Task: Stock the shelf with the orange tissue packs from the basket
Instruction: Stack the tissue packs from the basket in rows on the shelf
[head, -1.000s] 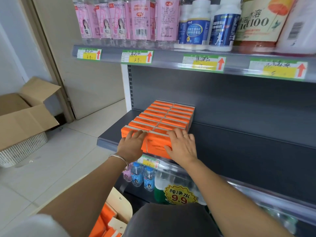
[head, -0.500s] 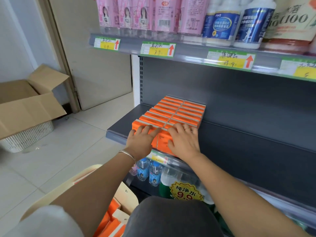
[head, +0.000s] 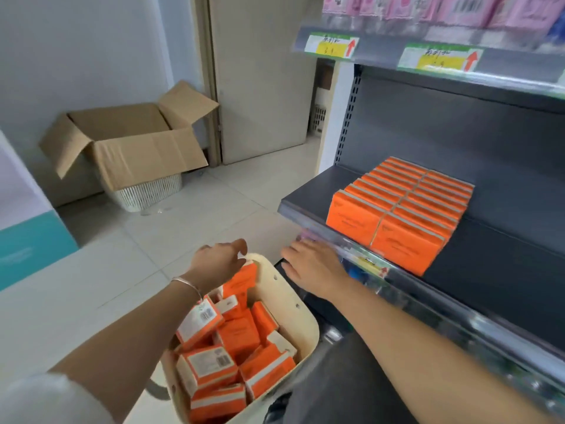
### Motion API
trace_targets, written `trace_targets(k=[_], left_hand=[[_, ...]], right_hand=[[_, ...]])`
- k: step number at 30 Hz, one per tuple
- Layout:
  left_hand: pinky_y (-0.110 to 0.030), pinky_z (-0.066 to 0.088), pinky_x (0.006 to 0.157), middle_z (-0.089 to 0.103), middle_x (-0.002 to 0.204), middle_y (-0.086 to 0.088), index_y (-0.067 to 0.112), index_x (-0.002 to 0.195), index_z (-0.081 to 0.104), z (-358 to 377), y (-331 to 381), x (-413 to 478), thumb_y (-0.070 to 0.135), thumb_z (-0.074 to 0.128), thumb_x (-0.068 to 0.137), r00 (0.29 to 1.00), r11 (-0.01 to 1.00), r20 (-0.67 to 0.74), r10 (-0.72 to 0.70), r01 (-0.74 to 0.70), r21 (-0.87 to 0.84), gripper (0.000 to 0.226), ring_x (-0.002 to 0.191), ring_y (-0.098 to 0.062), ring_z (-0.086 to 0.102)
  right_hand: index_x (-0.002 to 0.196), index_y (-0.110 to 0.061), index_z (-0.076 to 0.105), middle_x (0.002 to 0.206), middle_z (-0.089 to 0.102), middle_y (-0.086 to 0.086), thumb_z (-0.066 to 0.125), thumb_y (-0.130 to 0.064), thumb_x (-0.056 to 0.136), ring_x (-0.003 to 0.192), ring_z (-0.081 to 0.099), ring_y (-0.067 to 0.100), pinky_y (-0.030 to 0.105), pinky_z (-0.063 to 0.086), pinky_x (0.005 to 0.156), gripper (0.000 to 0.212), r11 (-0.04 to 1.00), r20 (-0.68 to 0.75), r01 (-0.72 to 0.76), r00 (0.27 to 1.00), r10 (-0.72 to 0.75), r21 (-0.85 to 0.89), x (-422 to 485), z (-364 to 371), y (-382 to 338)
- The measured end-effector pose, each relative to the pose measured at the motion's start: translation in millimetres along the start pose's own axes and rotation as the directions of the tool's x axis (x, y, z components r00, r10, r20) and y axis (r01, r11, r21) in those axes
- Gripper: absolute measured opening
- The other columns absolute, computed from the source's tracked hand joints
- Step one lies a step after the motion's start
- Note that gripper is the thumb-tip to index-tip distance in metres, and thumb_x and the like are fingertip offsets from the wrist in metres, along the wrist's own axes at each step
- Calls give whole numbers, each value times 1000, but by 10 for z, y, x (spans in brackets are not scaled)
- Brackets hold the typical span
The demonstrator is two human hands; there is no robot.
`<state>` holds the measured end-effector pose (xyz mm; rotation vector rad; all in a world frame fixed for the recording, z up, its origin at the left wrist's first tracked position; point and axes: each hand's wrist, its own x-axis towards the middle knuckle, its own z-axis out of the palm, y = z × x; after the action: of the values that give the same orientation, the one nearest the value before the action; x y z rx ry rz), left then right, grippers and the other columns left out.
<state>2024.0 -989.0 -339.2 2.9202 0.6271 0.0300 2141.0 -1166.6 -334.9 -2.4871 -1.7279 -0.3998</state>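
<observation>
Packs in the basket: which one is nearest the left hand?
The orange pack at the basket's far end, just below the left hand; the others lie closer to the person, several showing white barcode labels.

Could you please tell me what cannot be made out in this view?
Head view:
- Lower orange tissue packs: buried under others in the basket.
- Fingertips of the left hand: hidden behind the hand, grip unclear.
- Handwriting on the price tags: blurred.
- Tops of the pink packs: cut off by the top edge.
</observation>
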Motion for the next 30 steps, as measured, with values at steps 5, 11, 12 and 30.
trace_targets(k=[5, 11, 12, 30], left_hand=[[-29, 39, 87, 66, 107, 8, 29, 118, 50, 441, -325, 34, 34, 43, 95, 993, 997, 95, -67, 69, -25, 24, 106, -18, 60], [-33, 41, 93, 61, 116, 10, 32, 117, 51, 1065, -586, 121, 32, 45, 92, 972, 982, 177, -157, 173, -78, 26, 112, -16, 55], [-34, 41, 95, 58, 120, 9, 32, 120, 50, 1164, -618, 134, 33, 45, 92, 967, 980, 190, -172, 189, -70, 29, 114, -17, 53], [-39, 38, 88, 50, 120, -3, 21, 122, 53, 1931, -569, 859, 27, 61, 84, 956, 954, 81, -282, 271, 128, 40, 113, -27, 47]], right_hand=[[113, -12, 58, 108, 61, 10, 46, -28, 94, 103, 58, 32, 43, 50, 78, 28, 997, 258, 52, 964, -67, 64, 170, 347, -270], [126, -16, 48, 123, 53, 8, 42, -31, 97, 117, 48, 30, 41, 43, 83, 34, 995, 475, 12, 878, -58, 100, 344, 918, -267], [126, -16, 48, 123, 53, 8, 42, -30, 96, 117, 47, 30, 41, 43, 82, 33, 994, 492, -21, 870, -33, 103, 369, 1021, -253], [139, -24, 35, 143, 35, 4, 54, -25, 91, 127, 36, 31, 42, 42, 91, 52, 961, 460, -198, 883, 90, 192, 709, 1905, -136]])
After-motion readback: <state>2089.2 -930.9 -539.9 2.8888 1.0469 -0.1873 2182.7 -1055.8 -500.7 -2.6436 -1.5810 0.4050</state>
